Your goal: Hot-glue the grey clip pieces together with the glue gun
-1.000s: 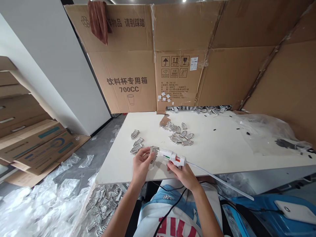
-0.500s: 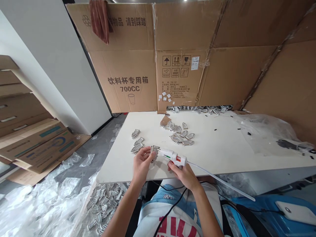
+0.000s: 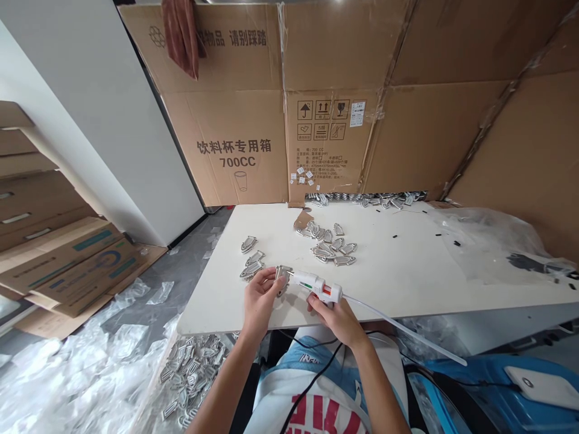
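My left hand (image 3: pixel 261 298) is closed on a small silver metal piece (image 3: pixel 282 278), held upright just above the front of the white table. My right hand (image 3: pixel 332 316) grips a white hot glue gun (image 3: pixel 319 287) by its handle. The gun's nozzle meets or nearly meets the top of the metal piece. A long translucent glue stick (image 3: pixel 407 331) trails out of the gun's back toward the right. Left of the hands lie small stacks of like metal pieces (image 3: pixel 252 266). Beyond the gun, a loose heap of them (image 3: pixel 332 246) rests on the table.
Cardboard sheets (image 3: pixel 335 144) wall off the table's (image 3: pixel 398 274) far side. A clear plastic bag (image 3: pixel 497 238) lies at the right. Many metal pieces fill a container (image 3: pixel 192 374) below the left front edge. A black cable (image 3: pixel 312 386) crosses my lap. Flattened boxes (image 3: pixel 76 265) stand at left.
Both hands, the glue gun and the metal piece keep almost the same places. The whole view has shifted very slightly.
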{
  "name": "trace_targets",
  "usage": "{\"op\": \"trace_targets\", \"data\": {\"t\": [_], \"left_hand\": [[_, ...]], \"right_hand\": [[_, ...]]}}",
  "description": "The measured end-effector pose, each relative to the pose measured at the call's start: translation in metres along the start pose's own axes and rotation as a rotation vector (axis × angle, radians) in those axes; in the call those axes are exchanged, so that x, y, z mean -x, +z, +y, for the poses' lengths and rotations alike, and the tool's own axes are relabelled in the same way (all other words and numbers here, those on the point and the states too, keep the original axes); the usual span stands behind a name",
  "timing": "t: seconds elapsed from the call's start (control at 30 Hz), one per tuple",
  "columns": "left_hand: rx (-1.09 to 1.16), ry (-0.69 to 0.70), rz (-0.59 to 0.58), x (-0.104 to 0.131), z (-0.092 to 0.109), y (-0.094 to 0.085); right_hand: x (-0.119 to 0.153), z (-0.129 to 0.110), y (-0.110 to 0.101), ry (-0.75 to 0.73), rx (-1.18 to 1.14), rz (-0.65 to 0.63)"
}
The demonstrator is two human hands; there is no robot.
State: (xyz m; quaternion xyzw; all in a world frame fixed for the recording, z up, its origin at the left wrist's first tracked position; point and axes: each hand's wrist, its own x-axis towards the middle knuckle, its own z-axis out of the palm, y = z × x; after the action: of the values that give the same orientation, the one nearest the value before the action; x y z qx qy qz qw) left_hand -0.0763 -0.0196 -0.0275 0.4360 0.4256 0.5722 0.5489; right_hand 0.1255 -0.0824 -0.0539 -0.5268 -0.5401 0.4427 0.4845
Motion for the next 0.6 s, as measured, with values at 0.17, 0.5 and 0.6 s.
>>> {"op": "trace_targets", "data": {"t": [0.17,0.5,0.6], "left_hand": [[-0.002,-0.004,0.017,0.001,0.001,0.002],[-0.015,-0.005,0.026,-0.003,-0.003,0.000],[-0.019,-0.011,0.028,-0.003,-0.003,-0.001]], "right_hand": [[0.001,-0.006,0.000,0.010,-0.011,-0.006],[0.001,-0.015,0.005,0.022,0.048,0.037],[0.002,-0.017,0.005,0.023,0.062,0.035]]}}
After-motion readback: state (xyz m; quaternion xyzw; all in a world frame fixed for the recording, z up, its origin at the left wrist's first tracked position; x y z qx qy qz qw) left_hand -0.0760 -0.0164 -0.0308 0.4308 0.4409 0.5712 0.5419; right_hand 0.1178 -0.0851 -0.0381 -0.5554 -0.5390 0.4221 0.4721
